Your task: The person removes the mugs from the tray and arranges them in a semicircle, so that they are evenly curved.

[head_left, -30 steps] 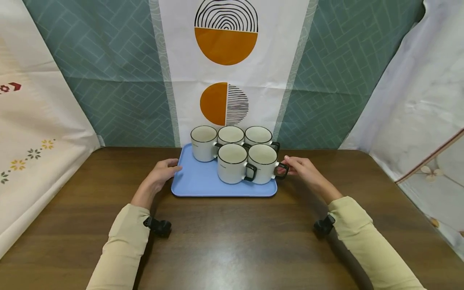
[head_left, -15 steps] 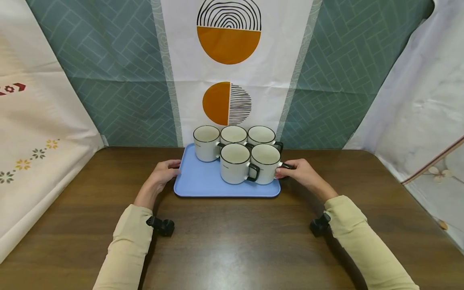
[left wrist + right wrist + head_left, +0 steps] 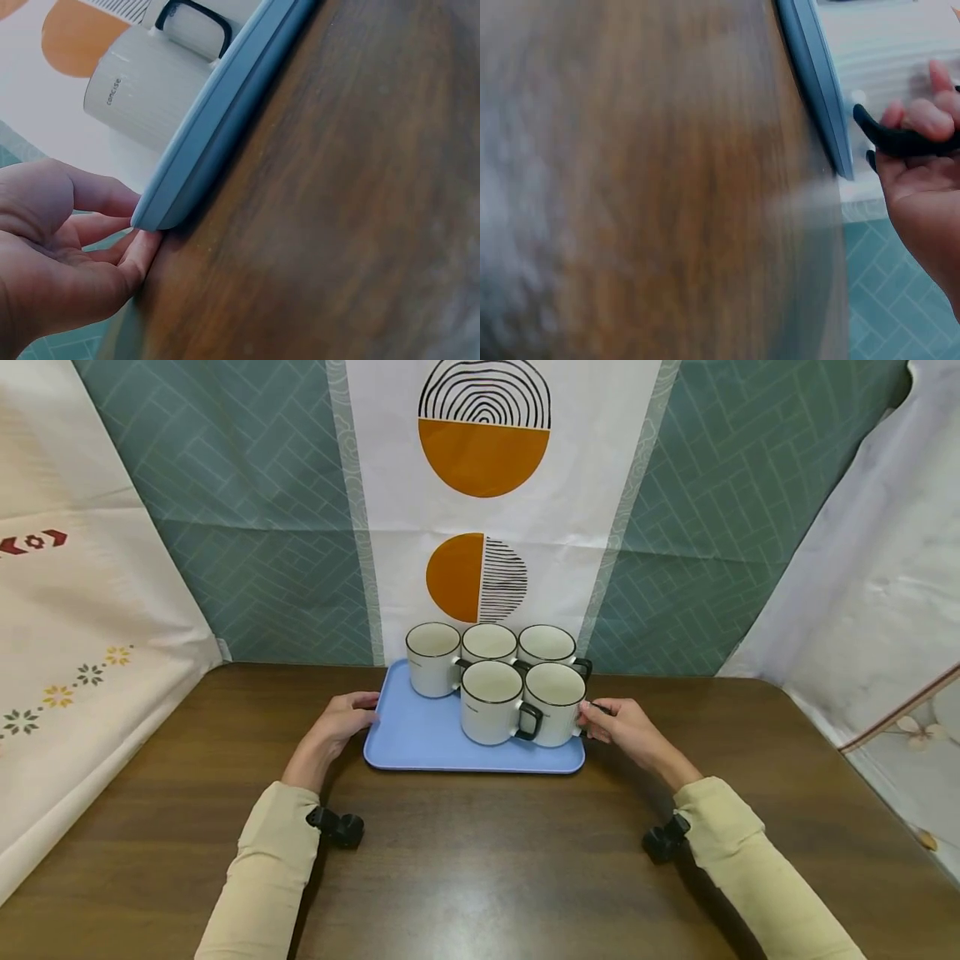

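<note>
A light blue tray [image 3: 412, 743] lies on the table and bears several white mugs with dark rims and black handles. My left hand [image 3: 341, 724] pinches its left edge; in the left wrist view the thumb and fingers of that hand [image 3: 71, 251] meet at the tray's corner [image 3: 191, 157]. At the tray's front right stands a mug [image 3: 551, 714]. My right hand [image 3: 628, 732] holds it by its handle; in the right wrist view the fingers curl round the black handle [image 3: 904, 142]. Another mug [image 3: 487, 717] stands close to its left.
Behind these stand a back-left mug [image 3: 432, 662], a middle mug [image 3: 489, 642] and a back-right mug [image 3: 546, 643]. The brown wooden table [image 3: 480, 852] reaches back to a patterned cloth [image 3: 300, 585]. Cloths also hang at both sides.
My right hand has moved in from the handle's outer side and now grips the front-right mug's handle. The left hand keeps its place on the tray. The head view has shifted slightly.
</note>
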Tool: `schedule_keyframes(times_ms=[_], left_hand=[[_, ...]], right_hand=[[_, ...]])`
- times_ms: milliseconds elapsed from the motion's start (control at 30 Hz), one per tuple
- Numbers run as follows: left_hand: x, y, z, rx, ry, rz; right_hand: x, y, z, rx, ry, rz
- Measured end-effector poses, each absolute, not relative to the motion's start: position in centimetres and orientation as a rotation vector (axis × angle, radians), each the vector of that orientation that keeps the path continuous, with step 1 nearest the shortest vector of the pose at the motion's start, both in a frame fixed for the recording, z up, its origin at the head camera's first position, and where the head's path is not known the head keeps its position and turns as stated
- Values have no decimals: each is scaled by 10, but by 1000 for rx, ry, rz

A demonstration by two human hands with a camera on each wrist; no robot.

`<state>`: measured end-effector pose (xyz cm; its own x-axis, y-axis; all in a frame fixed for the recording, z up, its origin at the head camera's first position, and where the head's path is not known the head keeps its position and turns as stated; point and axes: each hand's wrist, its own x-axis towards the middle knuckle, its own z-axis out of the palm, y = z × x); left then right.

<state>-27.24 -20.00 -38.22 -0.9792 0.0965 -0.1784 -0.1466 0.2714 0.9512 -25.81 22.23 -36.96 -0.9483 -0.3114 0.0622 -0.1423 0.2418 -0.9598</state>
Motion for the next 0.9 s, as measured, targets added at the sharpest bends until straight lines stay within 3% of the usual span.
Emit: schedule_keyframes(times_ms=[167, 467, 900], left_hand=[[-272, -200, -381, -48, 2339, 1769], [-271, -203, -382, -33, 2322, 1797], [-274, -211, -387, 46, 2277, 1803]], right_hand=[[-257, 219, -366, -340, 2241, -1915], [-258, 217, -367, -449, 2143, -1996], [-254, 207, -363, -361, 2175, -2137]])
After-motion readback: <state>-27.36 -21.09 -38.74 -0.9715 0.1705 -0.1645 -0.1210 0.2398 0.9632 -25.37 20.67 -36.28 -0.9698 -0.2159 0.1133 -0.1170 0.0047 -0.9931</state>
